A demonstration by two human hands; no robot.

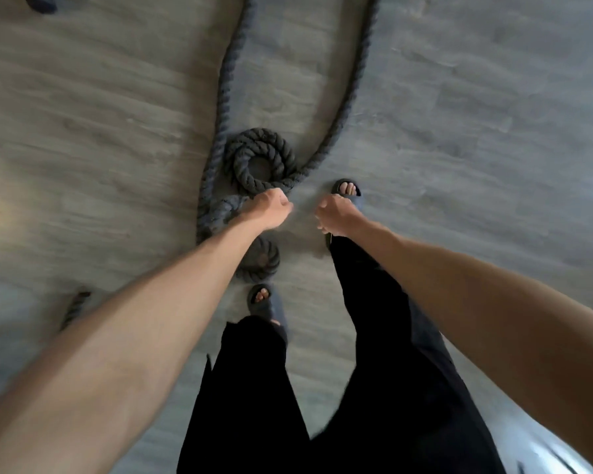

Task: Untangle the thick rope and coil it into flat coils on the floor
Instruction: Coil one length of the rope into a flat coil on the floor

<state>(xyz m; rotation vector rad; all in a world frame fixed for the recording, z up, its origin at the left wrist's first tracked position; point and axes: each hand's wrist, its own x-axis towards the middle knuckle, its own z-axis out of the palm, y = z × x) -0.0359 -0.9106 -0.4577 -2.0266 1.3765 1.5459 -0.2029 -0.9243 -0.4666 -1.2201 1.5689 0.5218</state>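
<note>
On the grey floor [459,114], both hands low over the tangled thick rope [350,107]
The left hand [271,208], fingers curled, sits on the rope's crossing (whether it grips, I cannot tell); the right hand [336,213], just beside at 3 o'clock, curls loosely, apparently empty. A small loop [259,162] lies at 12 o'clock of the left hand, a tighter coil [259,260] at 6; two strands leave toward 12 and 1. I'd free the crossing first, then lay turns flat, unstacked. No container shows
</note>
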